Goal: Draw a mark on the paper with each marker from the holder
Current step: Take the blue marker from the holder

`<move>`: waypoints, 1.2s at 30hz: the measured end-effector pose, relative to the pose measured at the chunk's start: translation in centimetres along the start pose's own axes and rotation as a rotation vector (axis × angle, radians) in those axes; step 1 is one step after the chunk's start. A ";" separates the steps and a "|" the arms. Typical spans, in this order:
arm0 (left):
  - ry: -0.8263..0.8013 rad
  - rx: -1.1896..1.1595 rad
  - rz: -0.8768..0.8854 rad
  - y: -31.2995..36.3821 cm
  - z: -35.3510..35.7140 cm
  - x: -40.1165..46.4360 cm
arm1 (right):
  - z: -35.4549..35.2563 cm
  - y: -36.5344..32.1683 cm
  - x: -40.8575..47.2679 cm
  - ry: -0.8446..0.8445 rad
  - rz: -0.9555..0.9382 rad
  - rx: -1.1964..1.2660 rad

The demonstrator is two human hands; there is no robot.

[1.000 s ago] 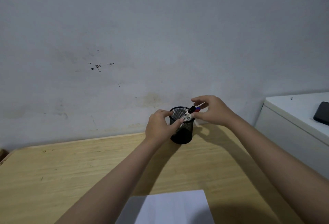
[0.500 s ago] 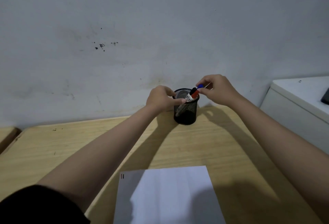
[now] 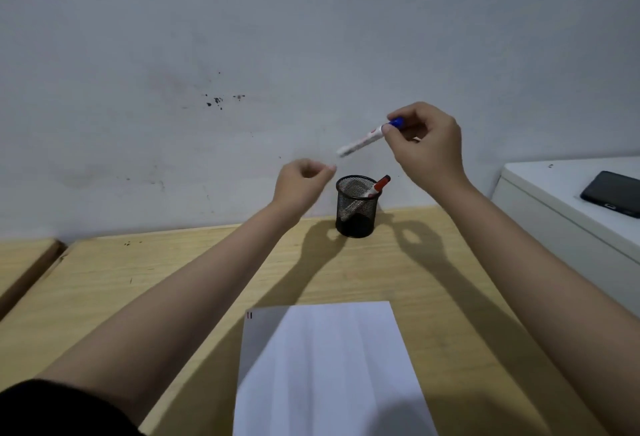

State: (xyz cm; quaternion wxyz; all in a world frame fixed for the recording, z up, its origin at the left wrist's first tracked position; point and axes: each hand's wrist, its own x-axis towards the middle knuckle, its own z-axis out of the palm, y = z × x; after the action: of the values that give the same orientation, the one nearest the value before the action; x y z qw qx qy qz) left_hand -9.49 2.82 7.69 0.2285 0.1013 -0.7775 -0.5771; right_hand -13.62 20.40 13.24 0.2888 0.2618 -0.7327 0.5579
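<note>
Grey, stained wall (image 3: 242, 54) fills the upper half of the frame, and below it a pale wooden table (image 3: 138, 279) runs across the lower half. Near the table's far edge, just right of the frame's centre, stands a black mesh holder (image 3: 356, 213), upright, with a red-capped marker (image 3: 375, 187) leaning inside it, its cap poking over the right side of the rim. Above and to the right of the holder, the right hand (image 3: 429, 144) holds a white marker (image 3: 363, 140) with a blue cap in the air; the thumb and forefinger pinch it at the blue end, while the rest of the white barrel slants down to the left, clear of the fingers and somewhat blurred. Its lower tip hangs above the holder's rim without touching it. The left hand (image 3: 301, 181) is raised just left of the holder, loosely curled with the fingertips drawn toward the thumb, holding nothing and apart from both the holder and the blue-capped marker. At the bottom centre of the frame a white sheet of paper (image 3: 329, 373) lies flat on the table, with two short strokes, one red and one dark, in its upper left corner. At the right edge a white cabinet (image 3: 554, 200) stands beside the table, and a dark phone (image 3: 611, 193) lies on top of it.
</note>
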 end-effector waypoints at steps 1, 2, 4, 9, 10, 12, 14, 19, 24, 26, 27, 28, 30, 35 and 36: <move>-0.004 -0.096 -0.030 0.8 -0.8 -1.0 | 0.2 -0.7 -0.9 0.026 0.027 0.053; -0.023 -0.179 -0.063 1.4 -1.6 -2.1 | 0.6 -1.3 -2.0 0.042 0.065 0.104; -0.068 -0.290 -0.112 2.0 -2.9 -4.2 | 1.7 -2.2 -4.5 0.050 0.170 0.195; -0.034 -0.452 -0.164 2.0 -5.2 -9.0 | 4.8 -4.2 -11.4 -0.052 0.370 0.423; -0.006 -0.460 -0.170 1.9 -5.6 -9.9 | 5.3 -4.6 -12.5 -0.074 0.389 0.460; 0.049 -0.434 -0.170 1.4 -6.4 -11.3 | 6.1 -4.9 -14.3 -0.126 0.408 0.514; 0.095 -0.412 -0.176 0.7 -7.2 -12.5 | 6.6 -5.1 -15.6 -0.212 0.407 0.512; 0.132 -0.343 -0.154 -0.9 -9.6 -13.8 | 7.3 -5.5 -16.5 -0.310 0.431 0.446; 0.037 -0.179 -0.021 -1.7 -10.5 -14.4 | 7.9 -6.2 -15.4 -0.309 0.593 0.406; -0.002 -0.154 0.002 -2.0 -10.5 -14.6 | 8.2 -6.5 -15.3 -0.369 0.621 0.405; -0.014 -0.153 0.001 -2.2 -10.4 -14.6 | 8.4 -6.6 -15.3 -0.385 0.620 0.407; -0.020 -0.149 -0.005 -2.4 -10.4 -14.6 | 8.5 -6.6 -15.3 -0.383 0.615 0.409; -0.033 -0.113 -0.032 -2.9 -10.7 -14.7 | 8.6 -6.3 -15.1 -0.343 0.614 0.418; -0.109 0.010 -0.055 -3.9 -11.1 -14.7 | 8.7 -5.7 -15.0 -0.293 0.667 0.461; -0.112 0.028 -0.038 -3.9 -11.0 -14.7 | 8.8 -5.7 -15.1 -0.297 0.681 0.487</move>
State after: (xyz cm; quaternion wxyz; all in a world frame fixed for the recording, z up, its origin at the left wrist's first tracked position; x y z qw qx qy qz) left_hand 8.15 -1.58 3.00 0.1723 0.0868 -0.7950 -0.5751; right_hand -0.23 11.40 4.36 -0.0901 0.1433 -0.6578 0.7339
